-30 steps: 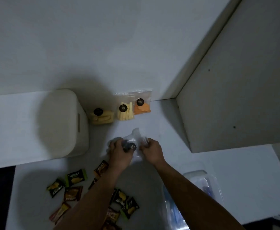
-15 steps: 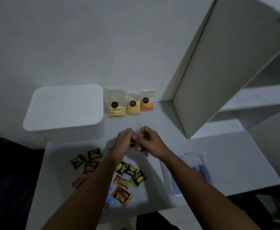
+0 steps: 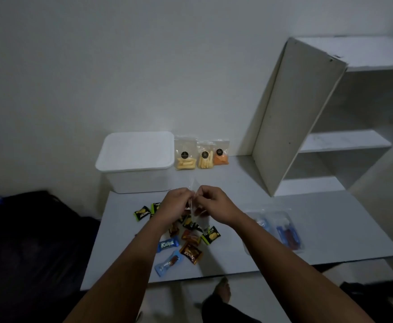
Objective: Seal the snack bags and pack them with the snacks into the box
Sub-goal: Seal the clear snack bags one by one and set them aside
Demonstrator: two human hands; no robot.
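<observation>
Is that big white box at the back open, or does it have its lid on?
Shut: the white box wears a flat lid whose rim overhangs its walls, hiding the inside.

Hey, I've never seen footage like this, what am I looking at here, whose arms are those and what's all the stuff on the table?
No machine here: the camera sits on a person's head and looks forward and down, so the two bare arms are the wearer's own. The left hand and right hand meet above the table, both pinching a small clear bag at its top edge. Below them lie scattered wrapped candies. At the back stands a white box with its lid on, and beside it three snack bags lean against the wall. To the right lies a clear plastic tray holding blue and red items too blurred to identify. A white shelf unit stands further right.
</observation>
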